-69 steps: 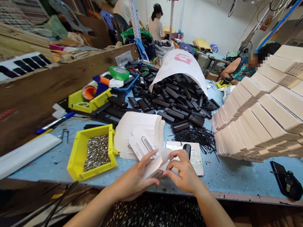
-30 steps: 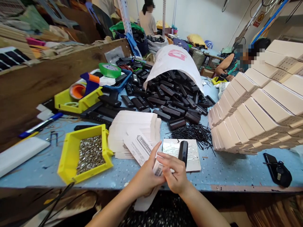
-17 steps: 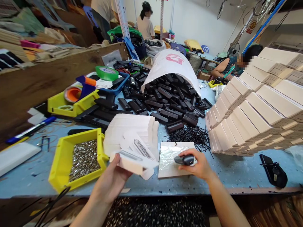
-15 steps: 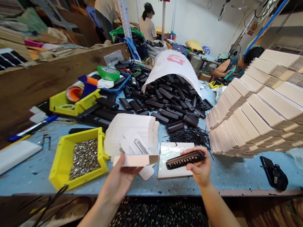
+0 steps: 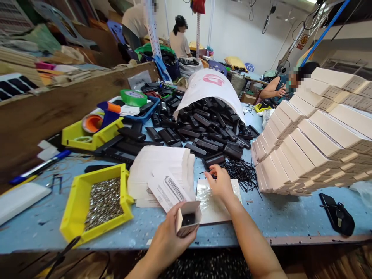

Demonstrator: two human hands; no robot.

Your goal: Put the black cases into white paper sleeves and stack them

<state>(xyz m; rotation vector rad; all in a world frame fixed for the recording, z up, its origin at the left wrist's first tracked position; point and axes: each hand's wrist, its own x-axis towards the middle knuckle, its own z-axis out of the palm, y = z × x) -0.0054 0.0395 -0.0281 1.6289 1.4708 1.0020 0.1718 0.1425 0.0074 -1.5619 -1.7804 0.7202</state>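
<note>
A: Starting at the far left, we see a brown wooden board (image 5: pixel 72 100) walling off the speckled blue tabletop (image 5: pixel 279 217), with a blue marker pen (image 5: pixel 40 166) lying at its foot. Near the front edge stands a yellow plastic bin of small metal bits (image 5: pixel 97 201).

B: Beside it we have a stack of flat white cardboard sleeves (image 5: pixel 162 170). Our left hand (image 5: pixel 171 240) has its fingers clamped around a small white cardboard box (image 5: pixel 187 219), held above the table's near edge with its open end facing us (something dark sits inside).

A: Just right of that box lies a shiny clear plastic sheet (image 5: pixel 215 201). Our right hand (image 5: pixel 219 182) rests over its far edge, fingers curled loosely at a scatter of thin black pins (image 5: pixel 241 170); we cannot tell whether they pinch anything.

B: Behind, a white sack (image 5: pixel 212 85) spills a heap of black oblong plastic parts (image 5: pixel 209 128). To the right we see rows of closed white cartons (image 5: pixel 314 147), and a black phone (image 5: pixel 337 213) near the table's corner.

A: Farther back, other people work at benches below a white wall (image 5: pixel 241 27).
</note>
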